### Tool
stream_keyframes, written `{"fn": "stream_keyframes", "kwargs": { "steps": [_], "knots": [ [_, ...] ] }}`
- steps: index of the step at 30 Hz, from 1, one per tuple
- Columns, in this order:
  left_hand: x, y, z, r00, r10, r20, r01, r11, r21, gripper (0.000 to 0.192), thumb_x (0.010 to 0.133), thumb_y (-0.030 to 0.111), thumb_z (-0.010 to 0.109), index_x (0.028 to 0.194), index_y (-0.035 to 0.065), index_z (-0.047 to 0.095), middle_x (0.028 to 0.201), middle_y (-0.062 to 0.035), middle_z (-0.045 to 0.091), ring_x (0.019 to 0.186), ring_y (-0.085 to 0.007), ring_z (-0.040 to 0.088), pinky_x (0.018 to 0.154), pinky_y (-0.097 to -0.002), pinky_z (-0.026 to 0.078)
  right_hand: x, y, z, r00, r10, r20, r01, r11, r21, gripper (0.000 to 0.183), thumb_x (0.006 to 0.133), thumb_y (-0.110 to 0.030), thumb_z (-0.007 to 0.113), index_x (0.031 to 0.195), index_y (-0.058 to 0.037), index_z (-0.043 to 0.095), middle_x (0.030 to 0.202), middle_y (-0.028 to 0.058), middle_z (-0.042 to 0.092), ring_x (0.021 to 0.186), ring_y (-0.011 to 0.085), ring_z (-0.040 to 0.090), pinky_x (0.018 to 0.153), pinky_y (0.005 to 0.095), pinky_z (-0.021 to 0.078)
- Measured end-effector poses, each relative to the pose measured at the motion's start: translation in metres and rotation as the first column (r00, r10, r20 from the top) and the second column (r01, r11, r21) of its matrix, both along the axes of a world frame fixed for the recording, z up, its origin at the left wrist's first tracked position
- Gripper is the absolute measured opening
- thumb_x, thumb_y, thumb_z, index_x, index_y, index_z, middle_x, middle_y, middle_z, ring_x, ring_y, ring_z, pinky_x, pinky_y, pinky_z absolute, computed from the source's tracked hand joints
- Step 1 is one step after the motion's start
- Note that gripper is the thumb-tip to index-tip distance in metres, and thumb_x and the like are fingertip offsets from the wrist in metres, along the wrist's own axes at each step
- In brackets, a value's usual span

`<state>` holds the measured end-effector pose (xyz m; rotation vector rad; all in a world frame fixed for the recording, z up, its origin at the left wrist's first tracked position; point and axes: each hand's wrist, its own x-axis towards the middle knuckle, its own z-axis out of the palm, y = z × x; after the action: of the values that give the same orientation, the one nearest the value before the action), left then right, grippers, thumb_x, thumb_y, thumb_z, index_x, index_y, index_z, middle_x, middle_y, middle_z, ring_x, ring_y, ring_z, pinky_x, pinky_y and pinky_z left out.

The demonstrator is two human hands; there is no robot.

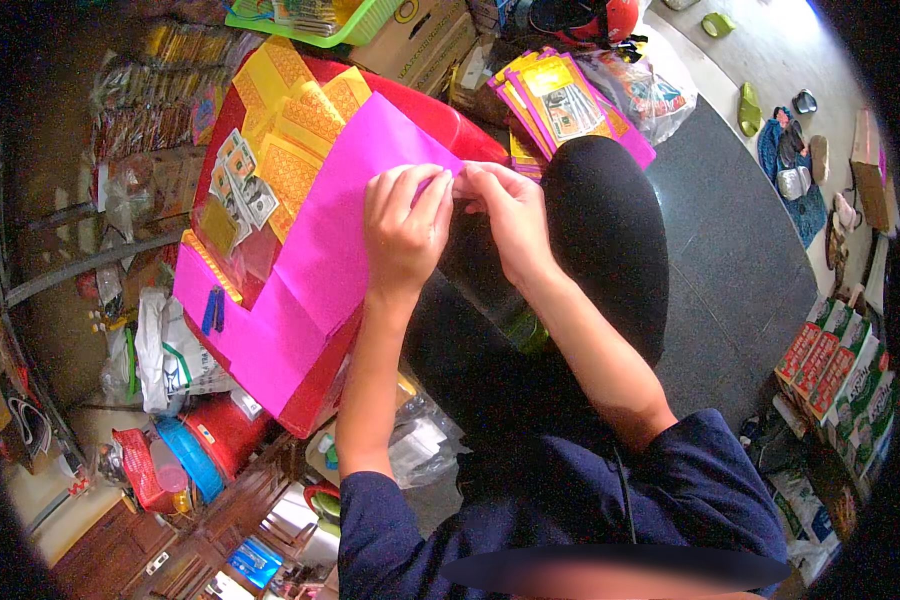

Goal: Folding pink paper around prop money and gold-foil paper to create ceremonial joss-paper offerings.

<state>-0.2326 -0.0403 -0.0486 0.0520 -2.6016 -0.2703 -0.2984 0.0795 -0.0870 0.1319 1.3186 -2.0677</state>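
Note:
A magenta paper sheet (337, 210) slants across a red plastic table (307, 409) in front of me. My left hand (409, 225) pinches the sheet near its right corner. Fingertips almost meeting it, my right hand (506, 214) also grips that corner. Under and beyond the sheet lie yellow printed papers (292, 184), with dollar-like paper notes (244, 187) on the left. Another magenta sheet (270, 337) covers the near side of the table, and a small blue stapler (213, 310) rests on it. Fingers hide part of the gripped corner.
Layered magenta and yellow paper sets (559, 97) lie beyond my knee, beside a clear plastic bag (645, 90). A green basket (367, 22) stands behind the table. Wrapped paper bundles (157, 97) fill the left side. Cartons (832, 360) and sandals (750, 109) are at right.

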Motion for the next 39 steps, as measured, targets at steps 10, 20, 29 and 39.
{"fn": "stream_keyframes", "kwargs": {
  "steps": [10,20,29,39],
  "knots": [
    [0.003,-0.001,-0.002,0.999,-0.028,-0.019,0.028,1.000,-0.010,0.013,0.083,0.005,0.076,0.096,0.0046,0.074,0.099,-0.0068,0.070,0.095,-0.0262,0.066,0.085,-0.0402,0.051,-0.002,0.000,0.006,0.997,0.027,-0.072,-0.025,0.999,0.038,0.024,0.097,-0.017,0.070,0.105,0.0057,0.074,0.093,0.0065,0.075,0.084,0.0103,0.068,0.078,0.0248,0.0538],
    [0.011,0.002,0.000,0.998,-0.003,-0.064,0.001,0.999,-0.032,0.014,0.084,0.010,0.077,0.096,0.0051,0.072,0.101,-0.0067,0.068,0.097,-0.0271,0.065,0.085,-0.0419,0.050,-0.003,0.003,0.010,0.991,0.039,-0.127,-0.032,0.998,0.057,0.022,0.097,-0.015,0.070,0.103,0.0054,0.073,0.094,0.0074,0.075,0.085,0.0105,0.069,0.079,0.0251,0.0544],
    [0.039,0.009,0.010,0.970,0.206,-0.130,-0.210,0.977,-0.021,0.024,0.078,0.015,0.082,0.100,0.0087,0.073,0.107,-0.0060,0.067,0.096,-0.0273,0.064,0.086,-0.0415,0.049,0.010,0.006,0.024,0.969,0.096,-0.229,-0.080,0.994,0.079,0.018,0.096,-0.015,0.071,0.100,0.0019,0.075,0.088,0.0013,0.073,0.080,0.0056,0.063,0.074,0.0223,0.0504],
    [0.058,0.013,0.025,0.897,0.200,-0.394,-0.228,0.973,-0.026,0.021,0.074,0.006,0.081,0.094,0.0074,0.073,0.105,-0.0066,0.068,0.096,-0.0265,0.065,0.082,-0.0408,0.050,0.028,-0.003,0.068,0.945,0.004,-0.327,-0.010,1.000,-0.019,0.011,0.097,-0.011,0.068,0.097,-0.0009,0.073,0.086,0.0007,0.070,0.078,0.0060,0.061,0.072,0.0222,0.0445]
  ]
}}
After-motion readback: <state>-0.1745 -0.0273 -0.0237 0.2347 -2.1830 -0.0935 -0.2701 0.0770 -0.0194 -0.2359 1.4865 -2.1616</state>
